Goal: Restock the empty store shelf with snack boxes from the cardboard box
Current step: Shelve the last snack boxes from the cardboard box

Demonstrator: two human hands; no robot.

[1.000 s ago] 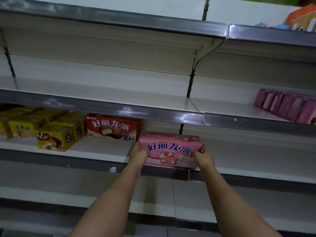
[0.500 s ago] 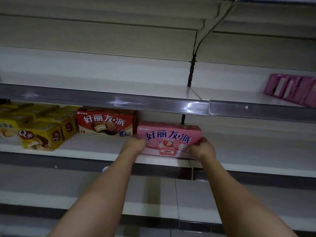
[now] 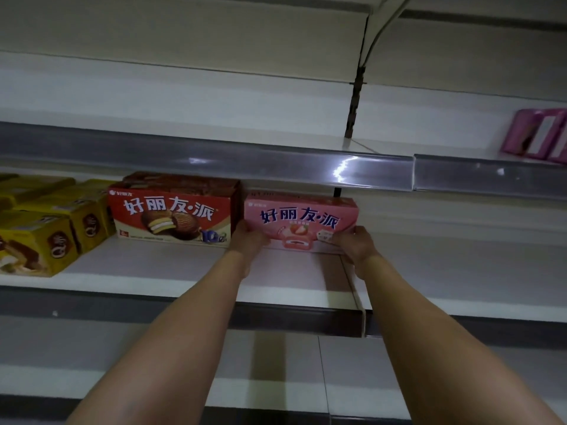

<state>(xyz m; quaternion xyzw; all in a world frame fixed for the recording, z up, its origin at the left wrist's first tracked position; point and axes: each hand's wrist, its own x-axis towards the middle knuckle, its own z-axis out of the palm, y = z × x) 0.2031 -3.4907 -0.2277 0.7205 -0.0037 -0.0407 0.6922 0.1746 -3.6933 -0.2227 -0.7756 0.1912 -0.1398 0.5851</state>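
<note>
A pink strawberry snack box (image 3: 302, 217) stands on the white middle shelf (image 3: 153, 268), just right of a red chocolate-pie box (image 3: 171, 213). My left hand (image 3: 250, 239) grips the pink box's lower left corner. My right hand (image 3: 356, 243) grips its lower right corner. Both forearms reach up from below. The cardboard box is out of view.
Several yellow snack boxes (image 3: 46, 231) fill the left of the same shelf. Pink packs (image 3: 537, 134) sit at the right of the shelf above. A metal price rail (image 3: 214, 161) overhangs the boxes. A lower shelf (image 3: 276, 391) runs beneath.
Both hands have pushed the pink box deeper onto the shelf, beside the red box. The camera has tilted down and moved closer.
</note>
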